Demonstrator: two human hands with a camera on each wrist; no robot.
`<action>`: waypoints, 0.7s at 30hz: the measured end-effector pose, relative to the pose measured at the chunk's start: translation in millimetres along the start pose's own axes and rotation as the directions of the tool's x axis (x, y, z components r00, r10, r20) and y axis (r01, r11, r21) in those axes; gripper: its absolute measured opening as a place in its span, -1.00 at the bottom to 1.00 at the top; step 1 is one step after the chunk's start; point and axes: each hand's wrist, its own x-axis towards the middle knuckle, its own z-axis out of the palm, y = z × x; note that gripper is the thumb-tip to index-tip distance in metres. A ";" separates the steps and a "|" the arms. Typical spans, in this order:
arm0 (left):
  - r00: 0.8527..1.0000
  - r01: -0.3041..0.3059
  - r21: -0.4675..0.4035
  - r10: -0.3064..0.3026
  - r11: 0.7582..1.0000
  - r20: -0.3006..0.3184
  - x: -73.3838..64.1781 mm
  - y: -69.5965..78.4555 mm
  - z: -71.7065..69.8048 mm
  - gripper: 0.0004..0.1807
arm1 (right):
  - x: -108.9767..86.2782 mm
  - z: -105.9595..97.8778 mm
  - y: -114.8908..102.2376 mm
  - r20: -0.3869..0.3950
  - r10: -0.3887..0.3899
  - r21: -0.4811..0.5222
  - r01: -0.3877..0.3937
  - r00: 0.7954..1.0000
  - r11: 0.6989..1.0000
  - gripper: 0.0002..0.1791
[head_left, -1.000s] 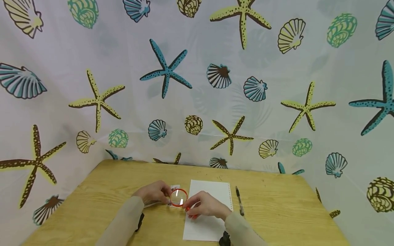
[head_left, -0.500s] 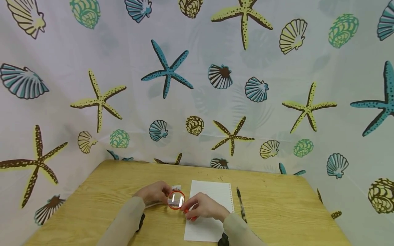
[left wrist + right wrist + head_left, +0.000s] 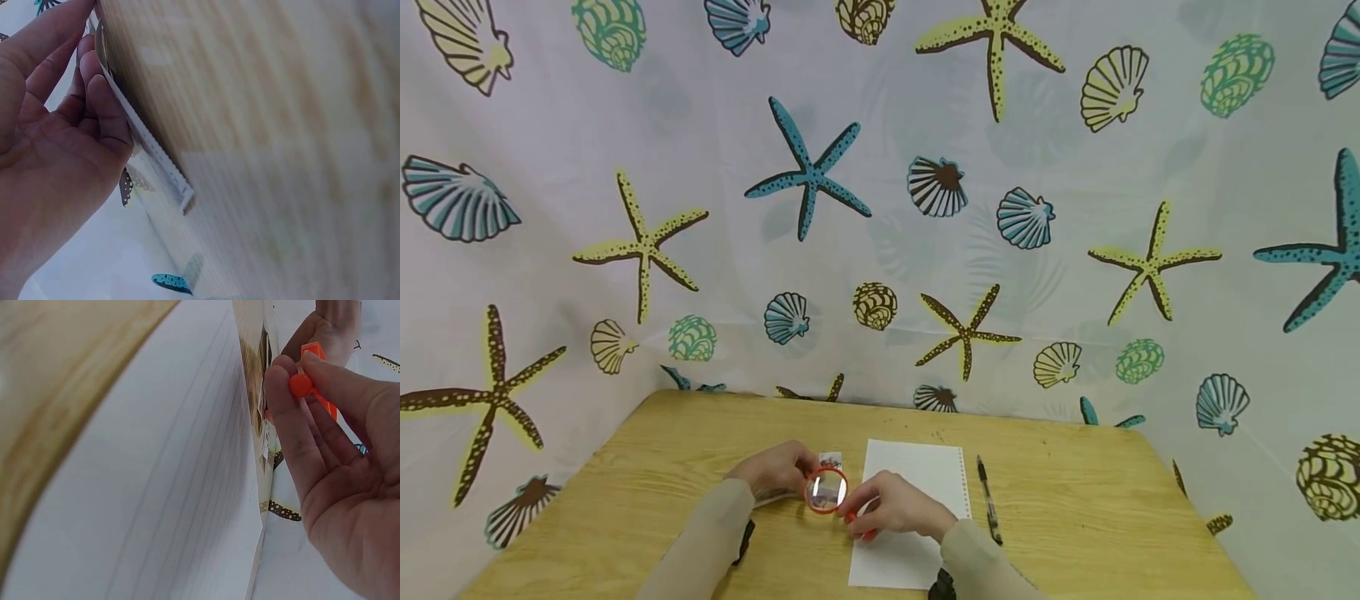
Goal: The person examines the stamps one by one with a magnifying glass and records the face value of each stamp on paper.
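In the head view my right hand (image 3: 895, 504) pinches the orange-red handle of a small round magnifying glass (image 3: 826, 490). The right wrist view shows thumb and fingertips on that handle (image 3: 300, 385). The red-rimmed lens hangs over a thin printed paper (image 3: 831, 459) beside my left hand (image 3: 775, 468). My left fingers grip this paper's edge near the table top. Seen from the left wrist, the paper (image 3: 153, 147) has a white scalloped border and is slightly raised from the wood. The left fingertips' exact contact is partly hidden.
A lined, perforated notebook sheet (image 3: 895, 562) lies under my right hand. To its right is a black-and-clear pen (image 3: 988, 500). The wooden table (image 3: 1097, 508) is backed by a cloth (image 3: 880, 250) printed with starfish and shells.
The magnifying glass has shifted slightly left and toward me, with its lens tilting, so more of the printed paper shows beyond it. My left hand stays nearly in place.
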 end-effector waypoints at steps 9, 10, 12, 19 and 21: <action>0.999 -0.036 0.000 0.036 0.999 0.021 0.4 -4.8 -2.6 -0.78 | -0.3 0.8 -0.4 -0.001 0.001 0.013 -0.001 1.000 1.000 -0.79; 0.999 -0.036 -0.003 0.036 0.999 0.025 0.3 -4.8 -3.1 -0.79 | -0.3 0.8 -0.3 -0.002 0.001 0.015 -0.001 1.000 1.000 -0.79; 0.999 -0.034 -0.007 0.035 0.999 0.030 0.6 -4.9 -3.1 -0.79 | -0.3 0.7 -0.4 -0.003 0.000 0.018 0.000 1.000 1.000 -0.79; 1.000 0.003 0.006 -0.003 1.000 0.006 0.6 -1.2 -0.4 -0.79 | -2.6 -0.3 -3.7 0.001 -0.005 0.008 0.005 1.000 1.000 -0.79; 1.000 0.012 0.000 -0.012 1.000 0.003 -0.4 -1.1 -0.2 -0.80 | -3.1 0.5 -4.7 -0.001 -0.003 0.010 0.003 1.000 1.000 -0.79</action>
